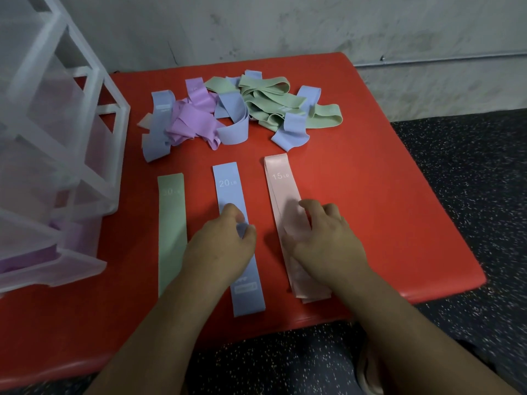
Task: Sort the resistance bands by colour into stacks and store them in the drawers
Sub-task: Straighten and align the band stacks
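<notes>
Three flat stacks lie side by side on the red table [356, 172]: a green band [171, 220] marked 30 LB, a blue band [228, 183] marked 20 LB and a pink stack [281, 183] marked 15 LB. My left hand [221, 246] pinches the blue band at its middle. My right hand [328, 240] rests on the pink stack with fingers bent over it. Behind them sits a tangled pile of blue, purple and green bands [236, 109].
A translucent white drawer unit [57, 155] stands at the table's left, its lowest drawer [51, 269] pulled out with purple bands inside. A grey wall runs behind the table. Dark speckled floor lies to the right and in front.
</notes>
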